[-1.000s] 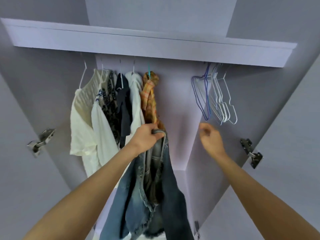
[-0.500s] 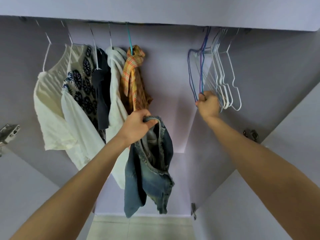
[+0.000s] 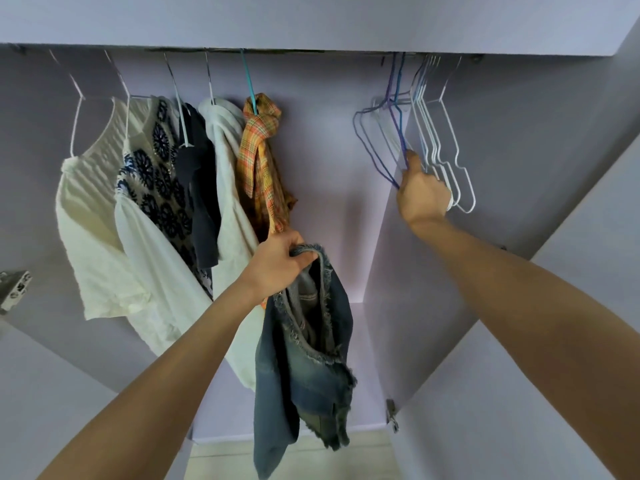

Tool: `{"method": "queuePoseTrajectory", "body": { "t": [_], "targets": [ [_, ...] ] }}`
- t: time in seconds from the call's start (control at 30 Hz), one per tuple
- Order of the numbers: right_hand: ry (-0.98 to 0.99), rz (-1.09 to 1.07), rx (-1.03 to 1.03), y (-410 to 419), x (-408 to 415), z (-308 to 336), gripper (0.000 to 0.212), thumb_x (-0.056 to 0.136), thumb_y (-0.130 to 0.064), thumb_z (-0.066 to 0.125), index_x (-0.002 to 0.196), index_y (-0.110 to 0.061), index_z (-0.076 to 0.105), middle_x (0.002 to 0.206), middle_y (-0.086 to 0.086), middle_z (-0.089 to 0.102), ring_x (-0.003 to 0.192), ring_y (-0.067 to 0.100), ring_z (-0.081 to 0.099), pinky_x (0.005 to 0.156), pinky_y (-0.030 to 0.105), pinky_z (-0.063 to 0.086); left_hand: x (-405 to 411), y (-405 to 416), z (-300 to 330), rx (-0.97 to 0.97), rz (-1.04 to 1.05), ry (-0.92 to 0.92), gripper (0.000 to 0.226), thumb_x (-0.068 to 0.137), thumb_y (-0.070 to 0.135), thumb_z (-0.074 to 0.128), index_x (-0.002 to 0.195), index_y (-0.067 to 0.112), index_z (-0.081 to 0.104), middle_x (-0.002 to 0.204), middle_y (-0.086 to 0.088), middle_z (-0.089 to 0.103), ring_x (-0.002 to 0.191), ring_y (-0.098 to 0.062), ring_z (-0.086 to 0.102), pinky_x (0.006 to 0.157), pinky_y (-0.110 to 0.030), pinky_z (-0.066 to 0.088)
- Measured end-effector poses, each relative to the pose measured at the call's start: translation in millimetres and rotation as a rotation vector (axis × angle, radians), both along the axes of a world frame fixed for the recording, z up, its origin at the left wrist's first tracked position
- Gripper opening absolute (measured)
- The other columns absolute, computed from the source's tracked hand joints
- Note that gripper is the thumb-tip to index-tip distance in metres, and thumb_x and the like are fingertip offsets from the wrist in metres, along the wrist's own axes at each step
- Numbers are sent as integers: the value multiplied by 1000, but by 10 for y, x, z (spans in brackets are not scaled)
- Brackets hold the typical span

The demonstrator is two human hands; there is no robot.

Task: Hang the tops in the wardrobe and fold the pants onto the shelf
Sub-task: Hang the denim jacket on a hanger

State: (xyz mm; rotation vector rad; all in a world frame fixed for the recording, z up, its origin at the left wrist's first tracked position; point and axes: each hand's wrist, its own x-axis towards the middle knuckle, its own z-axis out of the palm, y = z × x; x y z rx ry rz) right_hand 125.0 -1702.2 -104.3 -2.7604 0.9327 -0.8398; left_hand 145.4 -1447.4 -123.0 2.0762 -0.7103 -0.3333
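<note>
Both hands are busy: the right hand, which half a second ago only reached the empty hangers, now pinches a blue hanger, while below-left the left hand grips the denim top, ready for hanging.

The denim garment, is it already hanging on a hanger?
No, the denim garment dangles from the left hand, which grips its top edge, with no hanger in it.

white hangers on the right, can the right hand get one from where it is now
Probably yes. The right hand already grips a blue hanger right beside the white hangers, which hang bare with nothing in front. It would first have to let go of the blue one.
</note>
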Motion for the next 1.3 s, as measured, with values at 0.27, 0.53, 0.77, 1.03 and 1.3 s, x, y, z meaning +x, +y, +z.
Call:
{"method": "queuePoseTrajectory", "body": {
  "t": [0.27,0.53,0.77,1.03,1.3],
  "targets": [
    [35,-35,-32,124,-66,89,51,85,4,42,135,-1,34,135,18,44,124,36,41,90,44,41,-61,36,-92,79,-11,-14,24,90,22,60,69,20,50,62,2,49,56,-9,45,48,-15,32],
    [-192,71,101,291,-48,289,28,94,-3,37,119,1,49,120,19,52,114,33,44,87,37,35,-119,114,-10,35,4,26,7,90,21,61,90,17,66,90,-1,66,90,-16,59,80,-24,43],
    [-336,196,459,352,-30,393,24,100,-18,31,111,-4,47,98,8,50,79,24,47,70,32,36,-89,236,-12,-12,6,80,9,90,18,60,84,22,64,80,5,63,85,-13,58,79,-23,42],
    [-422,293,603,667,-325,13,20,99,-9,33,108,1,47,83,3,48,79,21,46,71,30,36,-140,252,-24,-98,91,139,8,91,15,59,89,21,63,86,4,63,87,-13,59,80,-21,42],
    [-426,361,1011,1060,-1184,-947,21,93,3,46,99,-17,42,67,3,45,50,9,43,46,16,39,-271,305,-75,-64,162,135,21,99,18,42,112,9,56,102,-16,61,104,-32,57,87,-32,43]
  ]
}}
